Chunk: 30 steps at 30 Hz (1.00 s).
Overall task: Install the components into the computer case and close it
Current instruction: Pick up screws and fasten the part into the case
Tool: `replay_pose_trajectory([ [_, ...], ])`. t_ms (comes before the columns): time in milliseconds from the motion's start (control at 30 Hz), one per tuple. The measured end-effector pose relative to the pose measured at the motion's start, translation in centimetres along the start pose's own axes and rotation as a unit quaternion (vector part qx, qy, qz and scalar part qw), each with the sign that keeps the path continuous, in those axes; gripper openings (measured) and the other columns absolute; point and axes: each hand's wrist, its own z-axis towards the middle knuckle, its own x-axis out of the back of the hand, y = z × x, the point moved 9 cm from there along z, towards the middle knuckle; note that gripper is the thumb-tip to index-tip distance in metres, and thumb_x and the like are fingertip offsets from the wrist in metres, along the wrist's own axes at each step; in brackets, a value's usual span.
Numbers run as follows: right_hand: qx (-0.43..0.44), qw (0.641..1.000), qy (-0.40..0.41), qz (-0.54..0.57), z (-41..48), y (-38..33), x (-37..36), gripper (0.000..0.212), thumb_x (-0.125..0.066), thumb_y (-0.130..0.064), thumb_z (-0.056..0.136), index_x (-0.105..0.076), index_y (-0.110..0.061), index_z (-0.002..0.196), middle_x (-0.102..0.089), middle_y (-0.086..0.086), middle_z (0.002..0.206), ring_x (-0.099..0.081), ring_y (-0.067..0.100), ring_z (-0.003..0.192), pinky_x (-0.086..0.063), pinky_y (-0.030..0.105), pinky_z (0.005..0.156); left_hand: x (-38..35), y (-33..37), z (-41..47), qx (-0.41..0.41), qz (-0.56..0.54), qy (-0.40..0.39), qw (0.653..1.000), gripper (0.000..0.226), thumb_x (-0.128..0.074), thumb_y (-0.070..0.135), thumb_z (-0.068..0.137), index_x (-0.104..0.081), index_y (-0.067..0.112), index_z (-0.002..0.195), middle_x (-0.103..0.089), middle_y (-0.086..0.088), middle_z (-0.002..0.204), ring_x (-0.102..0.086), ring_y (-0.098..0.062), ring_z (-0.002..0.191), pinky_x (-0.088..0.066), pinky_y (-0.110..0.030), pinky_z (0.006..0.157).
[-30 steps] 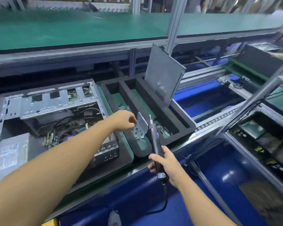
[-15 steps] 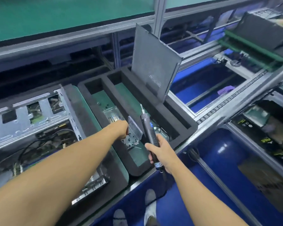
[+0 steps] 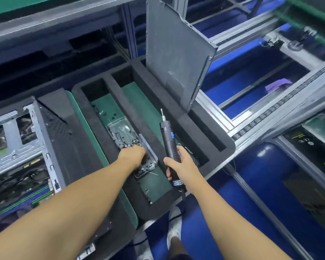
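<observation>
- Head view, background: green-topped conveyor shelving (image 3: 26,4) with grey metal rails runs across the top; a blue floor (image 3: 251,175) shows below my workstation.
- Head view, centre: a black foam tray (image 3: 210,132) with long compartments sits on the line. A grey side panel (image 3: 176,59) stands tilted in its far right slot.
- Head view, left: the open computer case (image 3: 17,147) lies on its side just beside the tray, with its circuit board and cables exposed.
- Head view, tray compartment: a clear plastic box (image 3: 120,132) of small screws rests on the green lining, its lid (image 3: 148,149) propped up at the right.
- My left hand (image 3: 133,156) reaches into this box, fingers curled down among the screws; I cannot tell whether it has hold of any.
- My right hand (image 3: 178,166) is wrapped firmly around a black electric screwdriver (image 3: 169,139), held upright with the bit pointing away from me, above the tray's middle compartment. Its cord hangs below my fist.
</observation>
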Motion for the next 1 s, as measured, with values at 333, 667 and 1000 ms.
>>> replay_pose_trajectory([
  [333,0.002,1.000,-0.015,0.007,0.6,0.2,0.1,0.035,-0.071,-0.024,0.086,-0.054,-0.019,0.117,-0.060,-0.004,0.067,-0.056,0.020,0.056,-0.052,0.034,0.054,-0.5,0.9,0.6,0.002,0.099,0.034,0.994,0.031,-0.055,-0.009,0.083,-0.063,0.005,0.109,-0.066,-0.011,0.109,-0.067,-0.035,0.095,-0.054,-0.043,0.076],
  [667,0.018,0.994,-0.104,-0.040,-0.7,-2.3,-1.3,0.035,-0.068,-0.023,0.094,-0.050,-0.021,0.124,-0.062,0.001,0.063,-0.055,0.018,0.053,-0.053,0.029,0.055,6.4,-4.4,-2.4,0.009,-0.248,0.016,0.969,0.015,-0.070,0.005,0.079,-0.066,0.019,0.076,-0.068,0.000,0.072,-0.062,-0.011,0.057,-0.052,-0.021,0.065],
  [1000,0.046,0.958,-0.243,-0.142,-3.7,-6.0,-8.3,0.052,-0.070,-0.043,0.084,-0.038,-0.074,0.111,-0.067,0.010,0.068,-0.059,0.022,0.061,-0.053,0.031,0.061,13.8,-10.3,-15.6,-0.079,-0.626,0.189,0.753,0.004,-0.065,-0.003,0.090,-0.067,-0.004,0.093,-0.072,-0.010,0.072,-0.070,-0.015,0.067,-0.056,-0.021,0.066],
])
